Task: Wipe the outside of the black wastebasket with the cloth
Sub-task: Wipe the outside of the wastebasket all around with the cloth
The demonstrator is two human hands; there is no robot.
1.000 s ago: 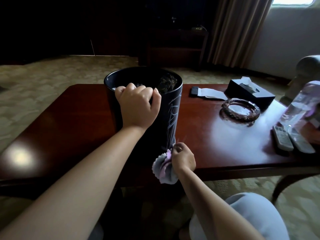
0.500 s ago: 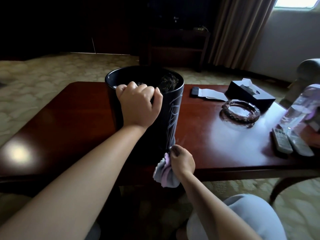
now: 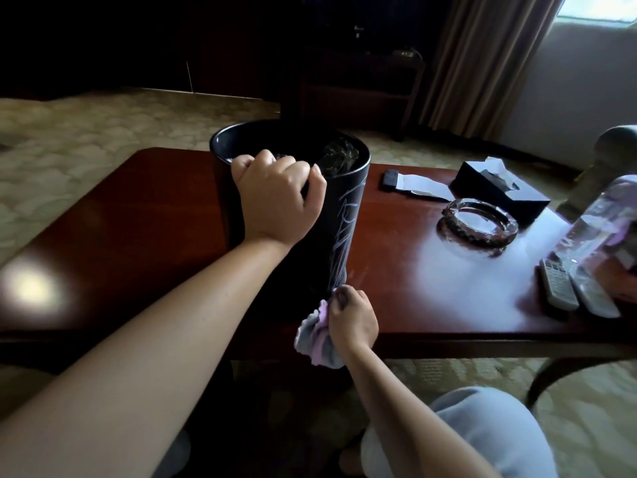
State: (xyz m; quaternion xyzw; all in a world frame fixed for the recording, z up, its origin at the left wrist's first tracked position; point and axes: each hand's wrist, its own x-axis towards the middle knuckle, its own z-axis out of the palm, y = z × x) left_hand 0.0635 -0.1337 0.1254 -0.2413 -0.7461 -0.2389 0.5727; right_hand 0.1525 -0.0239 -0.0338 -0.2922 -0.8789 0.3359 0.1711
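ashtray (image 3: 477,225), remotes (image 3: 575,288), perhaps a bottle (image 3: 599,229), right of wastebasket (image 3: 331,215).

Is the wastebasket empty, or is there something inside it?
Not empty. Something dark and crumpled, perhaps a plastic liner or bag, shows inside the wastebasket below the far rim. What it is exactly, I cannot tell.

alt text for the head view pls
A left hand grips the rim of a black wastebasket on a dark wooden table while the right hand holds a bunched cloth at its base.
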